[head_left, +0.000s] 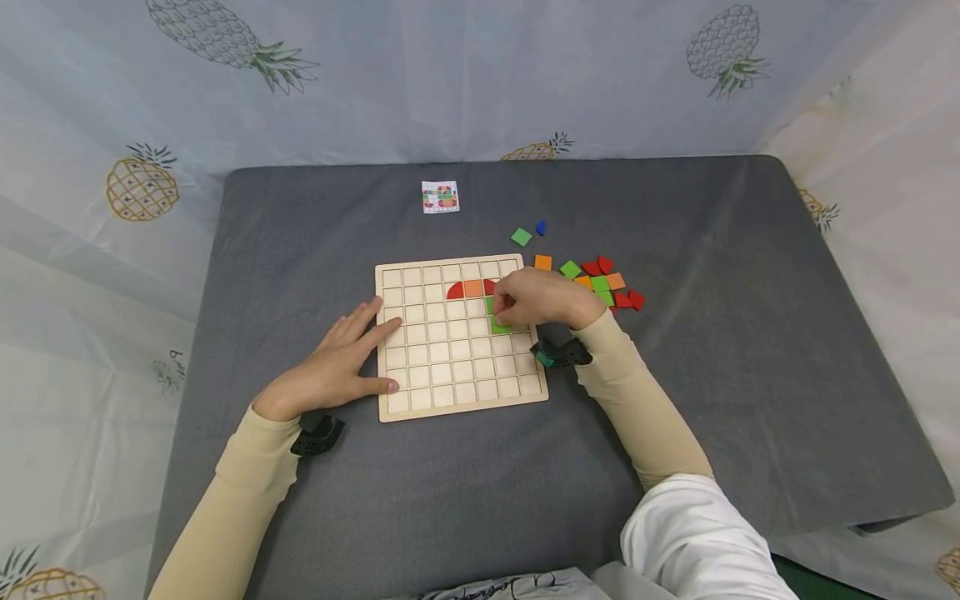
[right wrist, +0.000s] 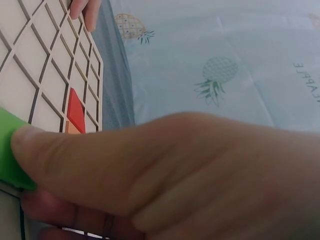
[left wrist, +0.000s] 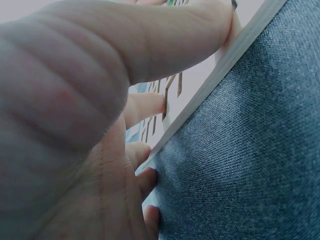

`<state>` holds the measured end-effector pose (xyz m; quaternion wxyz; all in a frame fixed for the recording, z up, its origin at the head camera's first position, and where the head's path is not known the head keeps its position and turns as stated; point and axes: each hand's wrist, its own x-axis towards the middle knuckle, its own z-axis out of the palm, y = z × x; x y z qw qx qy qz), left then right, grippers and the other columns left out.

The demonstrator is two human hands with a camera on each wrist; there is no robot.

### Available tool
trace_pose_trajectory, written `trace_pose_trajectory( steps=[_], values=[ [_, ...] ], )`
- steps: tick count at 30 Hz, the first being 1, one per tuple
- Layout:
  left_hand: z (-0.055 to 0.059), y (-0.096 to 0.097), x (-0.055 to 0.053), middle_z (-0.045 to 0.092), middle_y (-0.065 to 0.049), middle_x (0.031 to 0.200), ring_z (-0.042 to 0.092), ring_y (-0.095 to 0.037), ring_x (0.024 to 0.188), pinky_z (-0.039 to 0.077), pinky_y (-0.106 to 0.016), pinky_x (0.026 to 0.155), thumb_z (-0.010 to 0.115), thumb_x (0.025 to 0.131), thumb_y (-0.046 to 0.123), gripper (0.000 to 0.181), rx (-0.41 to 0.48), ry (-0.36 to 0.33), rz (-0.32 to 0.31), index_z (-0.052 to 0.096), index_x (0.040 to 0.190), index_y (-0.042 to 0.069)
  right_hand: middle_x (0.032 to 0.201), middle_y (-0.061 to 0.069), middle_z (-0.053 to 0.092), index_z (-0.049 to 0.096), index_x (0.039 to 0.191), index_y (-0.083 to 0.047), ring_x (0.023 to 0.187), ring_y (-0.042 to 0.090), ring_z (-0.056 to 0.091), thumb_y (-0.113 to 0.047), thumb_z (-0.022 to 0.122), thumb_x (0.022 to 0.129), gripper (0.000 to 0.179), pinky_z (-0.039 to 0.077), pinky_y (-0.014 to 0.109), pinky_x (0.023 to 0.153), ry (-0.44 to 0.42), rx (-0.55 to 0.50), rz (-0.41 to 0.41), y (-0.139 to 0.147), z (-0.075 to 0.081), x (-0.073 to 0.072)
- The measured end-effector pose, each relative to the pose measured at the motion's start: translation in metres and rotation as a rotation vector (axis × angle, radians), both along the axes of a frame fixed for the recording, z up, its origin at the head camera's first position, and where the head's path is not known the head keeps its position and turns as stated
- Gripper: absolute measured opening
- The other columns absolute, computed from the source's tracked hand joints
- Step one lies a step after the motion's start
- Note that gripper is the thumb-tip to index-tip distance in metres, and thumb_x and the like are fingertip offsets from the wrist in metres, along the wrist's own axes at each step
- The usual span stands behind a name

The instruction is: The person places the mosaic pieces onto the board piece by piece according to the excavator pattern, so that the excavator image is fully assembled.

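A pale wooden grid board [head_left: 427, 375] lies on the table. My left hand [head_left: 330, 367] rests along its left edge, fingers spread and fairly straight, with the thumb on the lower left rim. Over the board's upper right part, my right hand [head_left: 540, 297] pinches a green square tile [right wrist: 11, 150], its thumb lying on the tile. Left of that hand, a red rounded piece [head_left: 455, 291], an orange square [head_left: 472, 288] and another red piece [head_left: 489, 287] form a row in the grid. Green [head_left: 500, 327] also shows below the right fingertips; the fingers partly hide these cells.
Right of the board lies a loose group of red, orange and green pieces [head_left: 600, 283]. Beyond it are a green square [head_left: 521, 237] and a small blue piece [head_left: 541, 227]. A printed pattern card [head_left: 440, 197] lies near the far edge of the grey-covered table [head_left: 300, 225].
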<state>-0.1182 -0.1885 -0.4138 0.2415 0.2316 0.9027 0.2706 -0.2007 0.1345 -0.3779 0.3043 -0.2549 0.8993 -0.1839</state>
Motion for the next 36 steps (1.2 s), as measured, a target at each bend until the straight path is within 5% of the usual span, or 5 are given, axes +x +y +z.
trace_pose_trajectory(
  steps=[10,16,27,36],
  values=[
    [0.000,-0.001,0.001,-0.004,-0.017,0.172,-0.002,-0.045,0.158,0.002,-0.065,0.125,0.079,0.089,0.032,0.090,-0.003,0.000,0.004,0.029,0.161,0.012,0.078,-0.004,0.058,0.065,0.083,-0.019,0.068,0.013,0.053,-0.027,0.070,0.093,0.014,0.036,0.026,0.057,0.014,0.053,-0.018,0.001,0.000,-0.001],
    [0.001,0.000,0.001,-0.005,-0.017,0.172,-0.003,-0.044,0.158,0.002,-0.065,0.125,0.079,0.089,0.032,0.090,-0.004,-0.001,0.003,0.028,0.161,0.012,0.089,0.003,0.067,0.071,0.104,-0.017,0.070,0.020,0.058,-0.031,0.066,0.098,0.016,0.046,0.032,0.063,0.054,0.008,-0.165,0.028,0.013,-0.009],
    [0.001,0.002,0.002,-0.003,-0.017,0.172,-0.001,-0.044,0.158,0.002,-0.064,0.126,0.079,0.088,0.031,0.091,-0.014,0.003,0.010,0.028,0.161,0.011,0.117,0.014,0.068,0.065,0.128,-0.008,0.098,0.029,0.061,-0.026,0.059,0.102,0.032,0.054,0.046,0.083,0.207,-0.034,-0.393,0.077,0.021,-0.023],
    [0.000,0.002,0.002,-0.003,-0.018,0.172,-0.002,-0.044,0.158,0.002,-0.064,0.126,0.079,0.088,0.030,0.091,-0.021,0.002,0.011,0.028,0.161,0.011,0.131,0.019,0.063,0.064,0.133,-0.005,0.115,0.034,0.058,-0.021,0.063,0.100,0.037,0.051,0.054,0.099,0.134,0.096,-0.408,0.089,0.008,-0.030]
  ],
)
